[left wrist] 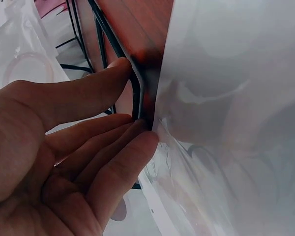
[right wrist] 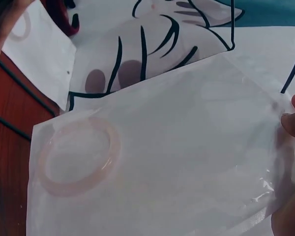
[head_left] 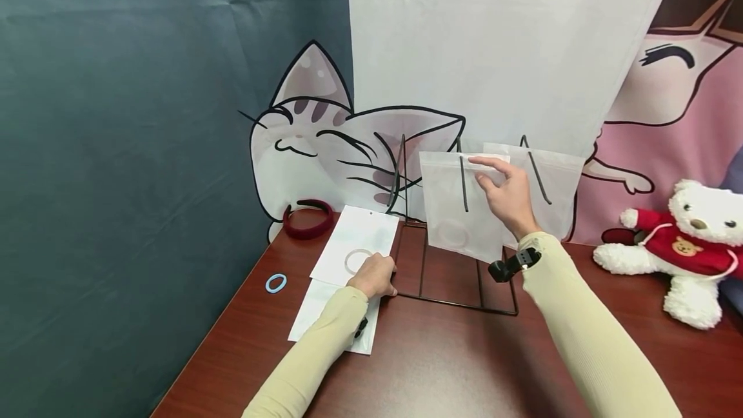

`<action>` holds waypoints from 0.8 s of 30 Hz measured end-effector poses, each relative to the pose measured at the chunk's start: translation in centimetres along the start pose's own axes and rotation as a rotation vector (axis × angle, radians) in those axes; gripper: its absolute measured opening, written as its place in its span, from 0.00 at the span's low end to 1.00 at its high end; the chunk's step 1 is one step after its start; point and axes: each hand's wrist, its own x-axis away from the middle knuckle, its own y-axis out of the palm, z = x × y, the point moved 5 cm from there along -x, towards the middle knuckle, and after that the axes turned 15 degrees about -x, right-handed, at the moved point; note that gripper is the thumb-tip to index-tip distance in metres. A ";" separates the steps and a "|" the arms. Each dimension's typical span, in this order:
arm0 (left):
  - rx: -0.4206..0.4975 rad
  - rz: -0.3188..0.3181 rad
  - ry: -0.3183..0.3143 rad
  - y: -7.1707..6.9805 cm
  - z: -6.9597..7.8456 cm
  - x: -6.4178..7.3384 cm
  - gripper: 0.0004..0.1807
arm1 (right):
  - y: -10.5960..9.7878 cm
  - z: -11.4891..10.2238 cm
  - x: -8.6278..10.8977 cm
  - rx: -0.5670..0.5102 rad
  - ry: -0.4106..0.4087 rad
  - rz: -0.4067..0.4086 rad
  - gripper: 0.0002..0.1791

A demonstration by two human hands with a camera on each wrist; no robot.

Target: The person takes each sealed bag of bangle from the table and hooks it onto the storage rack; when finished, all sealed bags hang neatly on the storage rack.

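My left hand (head_left: 374, 275) holds the front left corner of a black wire rack (head_left: 458, 304), its thumb (left wrist: 108, 81) and fingertips against the rod. Its knuckles lie beside a white bag (head_left: 362, 237) with a pale ring inside, flat on the table. From the rack's middle hook hangs a frosted zip bag (head_left: 449, 202), with a pinkish ring (right wrist: 110, 162) near its bottom. My right hand (head_left: 511, 199) is at that bag's top edge, index finger extended beside the hook, thumb apart below it. Another frosted bag (head_left: 557, 173) hangs on the right hook.
A dark red headband (head_left: 309, 232) and a blue ring (head_left: 275, 283) lie at the left of the table. A second white bag (head_left: 316, 308) lies partly under the first. The white teddy bear (head_left: 691, 244) in a red hoodie sits at the right. A printed cat curtain (head_left: 313, 134) hangs behind.
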 end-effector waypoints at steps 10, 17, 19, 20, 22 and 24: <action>-0.002 -0.003 -0.002 -0.1 0.1 0.1 0.20 | -0.2 1.0 0.1 -0.007 0.029 -0.023 0.22; 0.007 -0.004 0.000 0.1 0.1 0.1 0.20 | -1.2 2.4 2.2 -0.013 0.051 -0.043 0.21; 0.009 0.000 0.004 0.1 0.1 0.1 0.20 | -1.6 3.1 3.2 0.019 0.084 -0.059 0.21; 0.007 0.004 0.005 0.1 0.1 0.1 0.19 | -1.8 3.6 3.8 0.038 0.100 -0.071 0.21; -0.002 0.011 0.007 0.1 0.1 0.1 0.17 | -2.0 4.5 5.0 0.073 0.120 -0.099 0.21; -0.013 0.015 0.014 0.1 0.1 0.1 0.16 | -2.3 5.4 6.4 0.110 0.133 -0.118 0.20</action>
